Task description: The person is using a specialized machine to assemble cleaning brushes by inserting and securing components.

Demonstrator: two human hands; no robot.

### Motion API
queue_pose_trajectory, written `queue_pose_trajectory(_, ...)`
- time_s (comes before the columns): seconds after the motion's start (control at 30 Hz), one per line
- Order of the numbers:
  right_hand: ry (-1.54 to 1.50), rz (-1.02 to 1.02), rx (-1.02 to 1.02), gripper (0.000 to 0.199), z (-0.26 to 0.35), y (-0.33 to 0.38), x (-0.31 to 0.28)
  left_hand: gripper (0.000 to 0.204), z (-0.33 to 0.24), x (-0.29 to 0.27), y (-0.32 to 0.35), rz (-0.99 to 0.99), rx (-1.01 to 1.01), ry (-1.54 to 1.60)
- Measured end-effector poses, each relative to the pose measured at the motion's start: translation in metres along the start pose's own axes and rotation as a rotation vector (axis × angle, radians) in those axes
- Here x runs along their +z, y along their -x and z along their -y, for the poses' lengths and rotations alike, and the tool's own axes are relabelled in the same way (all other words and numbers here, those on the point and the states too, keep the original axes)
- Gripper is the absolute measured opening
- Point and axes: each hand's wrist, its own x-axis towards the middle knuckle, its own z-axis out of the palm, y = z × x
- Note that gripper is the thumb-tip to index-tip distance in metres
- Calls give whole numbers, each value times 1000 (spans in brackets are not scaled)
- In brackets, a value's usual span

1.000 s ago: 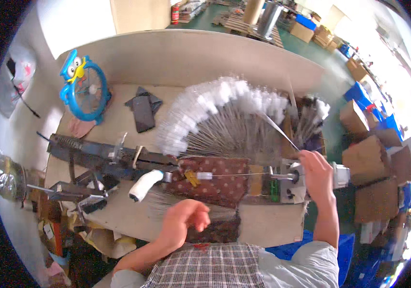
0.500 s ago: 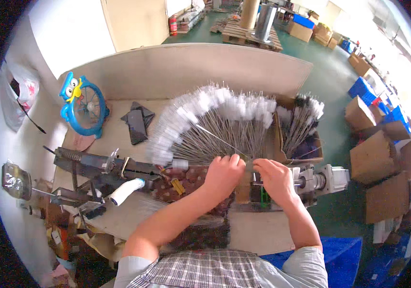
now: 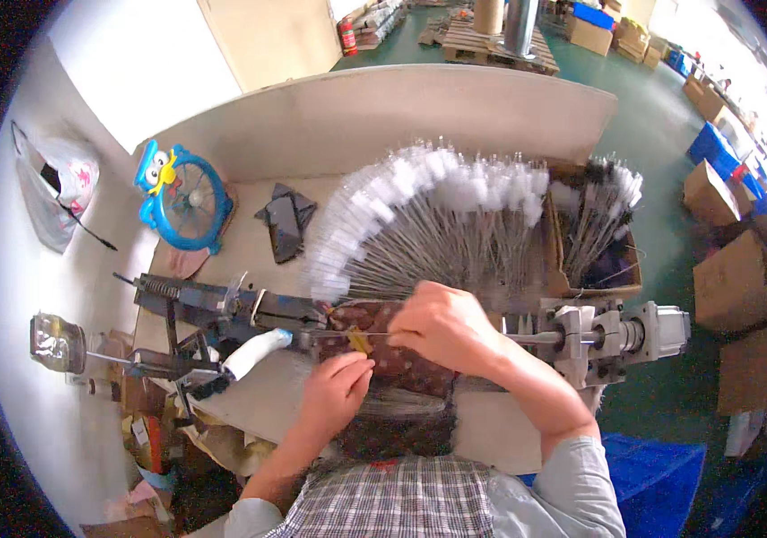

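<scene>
**Both hands closed on a thin wire at the bench machine**

A thin wire is pinched between the fingertips of the left hand, just above a yellow clip. The right hand is curled around the same wire a little further along, knuckles up; what lies under its palm cannot be told. Beneath both hands a dark red patterned cloth is spread over the bench. Left of the left hand, a white-handled lever and a blue-grey clamp mechanism are mounted. Right of the right hand, a grey motor unit sits at the bench edge, with green floor open beyond it.

Past the hands, a fan of white-tipped wire brushes is laid out, touching an open cardboard box holding more brushes. Further left, black folded bags and a blue cartoon-faced fan stand near a pale partition board. Brown cartons and blue crates are stacked far right, well apart from the bench.
</scene>
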Motion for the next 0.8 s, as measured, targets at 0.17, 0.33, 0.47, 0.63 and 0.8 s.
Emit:
queue_pose_trajectory(0.17, 50, -33, -80, 9, 10, -46, 59, 20, 20, -5, 37, -69, -544, 563)
queue_pose_trajectory(0.33, 179, -42, -27, 10, 22, -58, 84, 33, 43, -29, 41, -284, -979, 1109)
queue_pose_trajectory(0.47, 200, -13, 11, 10, 22, -60, 86, 47, 33, -35, 24, -414, -1005, 1640)
queue_pose_trajectory(0.63, 252, 27, 26, 13, 25, -62, 83, 49, 41, -24, 27, -442, -944, 1772)
queue_pose_trajectory(0.8, 244, 17, 54, 14, 22, -60, 85, 44, 53, -23, 26, -185, -1084, 2367)
